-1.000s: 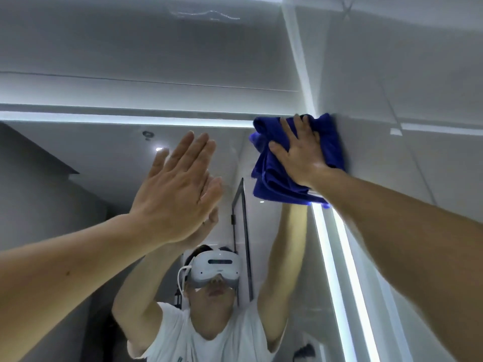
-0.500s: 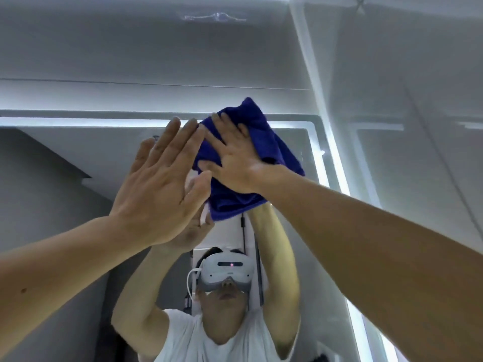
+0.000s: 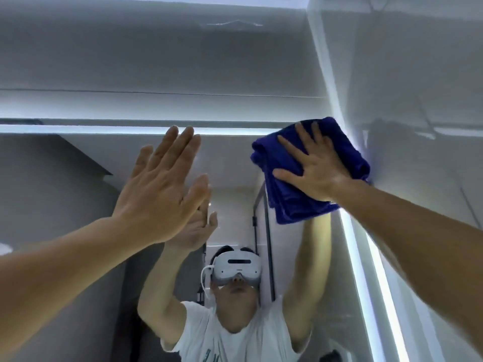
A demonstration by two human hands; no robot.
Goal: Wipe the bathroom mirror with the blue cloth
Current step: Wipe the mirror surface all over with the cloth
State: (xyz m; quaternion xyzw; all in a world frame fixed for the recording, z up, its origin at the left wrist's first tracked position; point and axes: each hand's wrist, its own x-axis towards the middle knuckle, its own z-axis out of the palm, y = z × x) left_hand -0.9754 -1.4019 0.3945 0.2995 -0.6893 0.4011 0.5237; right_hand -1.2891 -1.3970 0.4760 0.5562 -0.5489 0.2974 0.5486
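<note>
The bathroom mirror (image 3: 78,205) fills the lower left and middle of the view, with lit strips along its top and right edges. My right hand (image 3: 317,171) presses the folded blue cloth (image 3: 290,205) flat against the mirror's upper right corner, fingers spread straight. My left hand (image 3: 159,189) lies flat on the glass to the left of the cloth, fingers straight and together. The mirror reflects a person in a white shirt with a white headset, both arms raised.
A lit strip (image 3: 366,283) runs down the mirror's right edge, another (image 3: 104,129) along its top. Glossy grey wall tiles (image 3: 418,74) rise above and to the right, meeting at a corner (image 3: 321,61). A dark-framed door (image 3: 269,244) shows in the reflection.
My right hand swept the cloth left toward my left hand, then back right to the mirror's upper right corner. My left hand stayed flat on the glass.
</note>
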